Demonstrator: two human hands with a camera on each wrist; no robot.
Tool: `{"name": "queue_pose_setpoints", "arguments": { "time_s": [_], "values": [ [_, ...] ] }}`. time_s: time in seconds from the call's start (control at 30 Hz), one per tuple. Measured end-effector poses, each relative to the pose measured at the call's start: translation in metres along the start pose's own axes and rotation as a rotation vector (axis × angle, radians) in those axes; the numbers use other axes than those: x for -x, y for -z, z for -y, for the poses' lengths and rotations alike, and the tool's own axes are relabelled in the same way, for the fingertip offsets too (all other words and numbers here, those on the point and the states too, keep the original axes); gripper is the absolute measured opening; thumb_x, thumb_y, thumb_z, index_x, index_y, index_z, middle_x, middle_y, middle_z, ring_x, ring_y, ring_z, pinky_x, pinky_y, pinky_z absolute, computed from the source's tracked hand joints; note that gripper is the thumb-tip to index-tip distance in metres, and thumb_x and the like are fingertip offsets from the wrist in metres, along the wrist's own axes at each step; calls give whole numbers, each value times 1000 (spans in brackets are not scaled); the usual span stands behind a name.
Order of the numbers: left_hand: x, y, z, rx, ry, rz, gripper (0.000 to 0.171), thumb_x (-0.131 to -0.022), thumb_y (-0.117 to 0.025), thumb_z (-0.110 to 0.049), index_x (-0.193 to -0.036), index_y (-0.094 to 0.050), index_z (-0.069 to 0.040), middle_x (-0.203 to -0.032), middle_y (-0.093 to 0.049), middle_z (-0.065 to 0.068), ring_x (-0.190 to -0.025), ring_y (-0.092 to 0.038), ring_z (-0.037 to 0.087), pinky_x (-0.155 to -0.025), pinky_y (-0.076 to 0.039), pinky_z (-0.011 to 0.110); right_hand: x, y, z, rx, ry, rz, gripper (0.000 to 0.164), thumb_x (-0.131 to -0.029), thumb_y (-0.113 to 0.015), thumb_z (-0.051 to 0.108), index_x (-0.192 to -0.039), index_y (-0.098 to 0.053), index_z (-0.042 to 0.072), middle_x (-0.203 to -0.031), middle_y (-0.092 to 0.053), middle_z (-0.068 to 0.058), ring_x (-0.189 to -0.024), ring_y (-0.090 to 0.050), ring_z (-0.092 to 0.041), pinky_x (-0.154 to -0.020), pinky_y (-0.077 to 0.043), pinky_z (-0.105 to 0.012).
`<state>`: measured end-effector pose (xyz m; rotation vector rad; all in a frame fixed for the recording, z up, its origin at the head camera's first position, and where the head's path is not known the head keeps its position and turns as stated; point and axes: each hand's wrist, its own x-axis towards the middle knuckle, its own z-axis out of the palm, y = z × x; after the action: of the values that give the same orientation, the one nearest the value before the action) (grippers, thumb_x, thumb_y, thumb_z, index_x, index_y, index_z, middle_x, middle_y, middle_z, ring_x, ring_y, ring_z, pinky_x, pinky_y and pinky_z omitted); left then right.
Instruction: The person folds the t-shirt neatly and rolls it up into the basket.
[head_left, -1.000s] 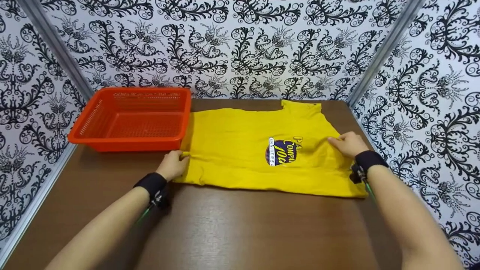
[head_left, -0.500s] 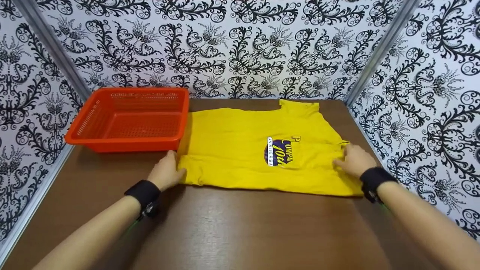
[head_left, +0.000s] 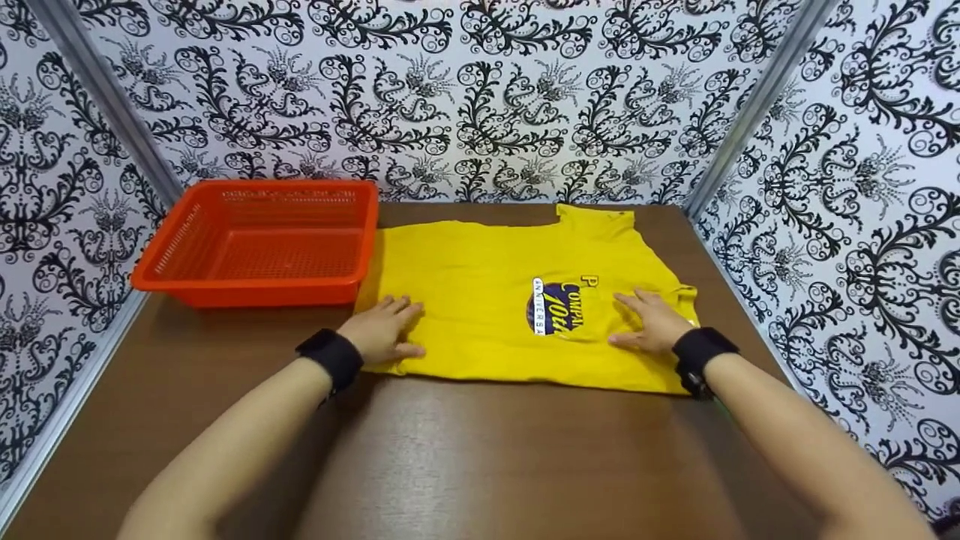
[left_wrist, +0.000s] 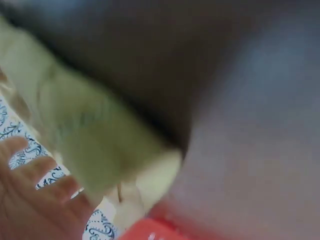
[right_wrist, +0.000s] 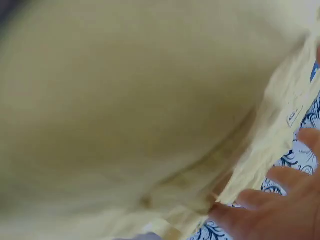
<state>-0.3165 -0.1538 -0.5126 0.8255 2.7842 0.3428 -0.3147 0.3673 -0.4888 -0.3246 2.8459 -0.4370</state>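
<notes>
A yellow T-shirt (head_left: 480, 285) with a purple printed logo lies folded on the table, its near part turned over across some of the lettering. My left hand (head_left: 384, 330) is over the shirt's left end near the basket, fingers spread. Over the folded part just right of the logo is my right hand (head_left: 654, 322), its fingers also spread. Neither hand grips the cloth. In the left wrist view the left hand (left_wrist: 40, 200) has straight fingers, and the right wrist view has the right hand (right_wrist: 280, 200) beside blurred cloth.
An orange plastic basket (head_left: 255, 292) stands at the back left, against the shirt's left edge. Patterned walls (head_left: 465, 112) enclose the brown table (head_left: 480, 457) at the back and sides.
Both hands have let go of the shirt's edges and moved inward over it with fingers spread. The near fold has settled flatter, and the right end has drawn in slightly.
</notes>
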Motion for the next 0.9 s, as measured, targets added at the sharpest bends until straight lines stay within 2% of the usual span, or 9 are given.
{"name": "queue_pose_setpoints", "arguments": {
  "time_s": [0.17,0.27,0.43,0.6,0.73,0.9],
  "values": [
    [-8,-5,9,-88,26,111,112,-92,-67,-77,-173,-28,-10,-178,-19,29,-163,-20,56,-129,-30,66,-8,0,-9,41,-72,166,116,-90,-78,68,-173,-23,10,-175,-6,-40,-157,-4,-71,-122,-15,-84],
    [-3,-7,4,-113,34,138,117,-89,-68,-80,-172,-28,-8,-177,-19,31,-163,-20,57,-127,-32,68,-7,-3,-15,41,-85,213,122,-87,-76,76,-174,-19,13,-175,-4,-40,-157,-3,-71,-122,-14,-85],
    [15,-8,-18,-166,58,160,120,-87,-69,-82,-170,-31,-4,-173,-25,37,-157,-28,63,-120,-40,70,2,-9,-20,61,-44,205,126,-83,-77,78,-174,-20,13,-175,-5,-39,-155,-7,-73,-120,-17,-85],
    [40,-10,-43,-209,40,137,119,-85,-73,-81,-165,-39,2,-165,-37,41,-147,-40,68,-113,-48,69,19,-15,-21,93,-1,195,128,-81,-80,76,-173,-22,10,-172,-9,-43,-149,-15,-79,-118,-23,-86],
    [58,-12,-60,-243,26,131,119,-84,-74,-82,-162,-43,3,-159,-44,40,-140,-48,67,-108,-53,67,36,-23,-21,103,3,195,129,-80,-80,78,-174,-22,10,-172,-10,-44,-148,-16,-80,-116,-25,-86],
    [76,-17,-72,-339,1,124,121,-81,-72,-87,-159,-47,2,-154,-51,38,-132,-57,62,-96,-62,59,61,-31,-14,110,8,180,129,-79,-81,77,-173,-24,10,-171,-14,-45,-147,-18,-80,-113,-29,-86]
  ]
}}
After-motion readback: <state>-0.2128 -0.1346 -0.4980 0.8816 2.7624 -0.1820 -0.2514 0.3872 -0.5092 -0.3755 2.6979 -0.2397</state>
